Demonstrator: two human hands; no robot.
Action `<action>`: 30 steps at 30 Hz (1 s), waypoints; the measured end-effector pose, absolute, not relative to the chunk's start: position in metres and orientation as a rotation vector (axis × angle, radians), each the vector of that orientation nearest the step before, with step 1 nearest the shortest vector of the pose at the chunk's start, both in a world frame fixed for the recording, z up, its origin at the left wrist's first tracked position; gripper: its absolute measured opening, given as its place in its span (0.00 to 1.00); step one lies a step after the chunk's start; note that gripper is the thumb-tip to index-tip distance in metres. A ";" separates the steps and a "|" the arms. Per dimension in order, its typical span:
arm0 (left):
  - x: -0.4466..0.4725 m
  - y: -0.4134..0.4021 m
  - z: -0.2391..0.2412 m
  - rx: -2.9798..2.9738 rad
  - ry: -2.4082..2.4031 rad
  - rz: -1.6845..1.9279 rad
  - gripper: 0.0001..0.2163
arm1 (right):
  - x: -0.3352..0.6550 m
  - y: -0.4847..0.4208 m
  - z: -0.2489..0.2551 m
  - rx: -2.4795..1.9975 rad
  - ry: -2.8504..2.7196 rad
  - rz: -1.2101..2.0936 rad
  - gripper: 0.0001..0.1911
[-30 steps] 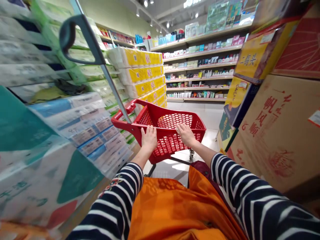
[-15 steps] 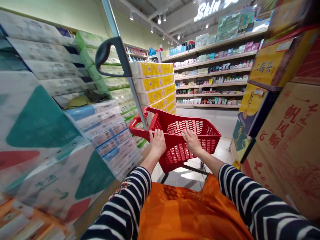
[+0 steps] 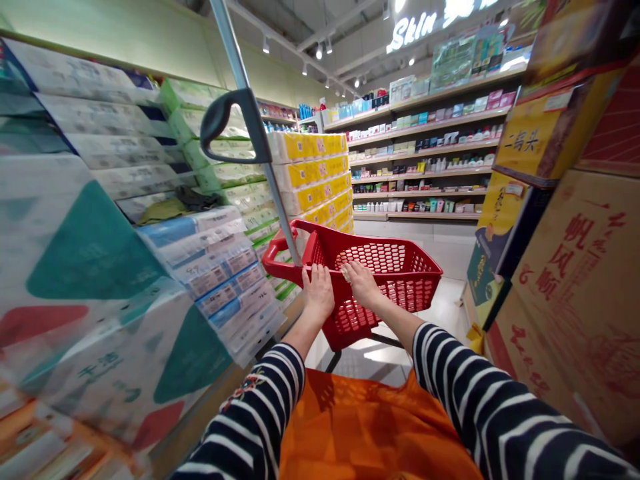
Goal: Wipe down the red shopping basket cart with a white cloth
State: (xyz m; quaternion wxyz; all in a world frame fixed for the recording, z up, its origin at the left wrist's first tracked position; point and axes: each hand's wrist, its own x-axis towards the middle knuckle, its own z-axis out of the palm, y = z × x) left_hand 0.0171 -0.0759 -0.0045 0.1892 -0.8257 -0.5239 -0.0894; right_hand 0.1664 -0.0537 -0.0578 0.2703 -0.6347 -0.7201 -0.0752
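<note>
A red plastic shopping cart (image 3: 395,293) with perforated sides stands sideways in front of me, its handle end to the left. My left hand (image 3: 319,292) is closed over the near rim, close to that handle end, with the fingers hooked across the edge. Just right of it, my right hand (image 3: 364,285) rests at the same rim, fingers bent around a small pale crumpled cloth (image 3: 345,272). Most of the cloth is hidden by the fingers. A metal pole (image 3: 283,207) with a dark grey looped grip (image 3: 237,127) rises at the cart's handle end.
Stacked tissue packs (image 3: 225,260) and large white-and-green packs (image 3: 95,240) line the left side. Yellow-banded packs (image 3: 315,173) stand behind the cart. Cardboard cartons (image 3: 575,267) close in on the right. Shelves of small bottles and boxes (image 3: 425,163) run along the back.
My right hand has slid left along the near rim with the pale cloth, closer to my left hand. My left hand stays on the rim. The view has shifted slightly.
</note>
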 end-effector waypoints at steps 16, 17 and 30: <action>-0.014 -0.076 0.010 -2.253 -1.435 -0.710 0.27 | 0.171 -0.055 -0.034 -1.655 -1.848 -0.264 0.27; -0.018 -0.073 0.012 -2.227 -1.471 -0.698 0.27 | 0.162 -0.055 -0.030 -1.628 -1.838 -0.258 0.27; -0.021 -0.075 0.020 -2.224 -1.460 -0.548 0.26 | 0.176 -0.063 -0.035 -1.721 -1.814 -0.231 0.24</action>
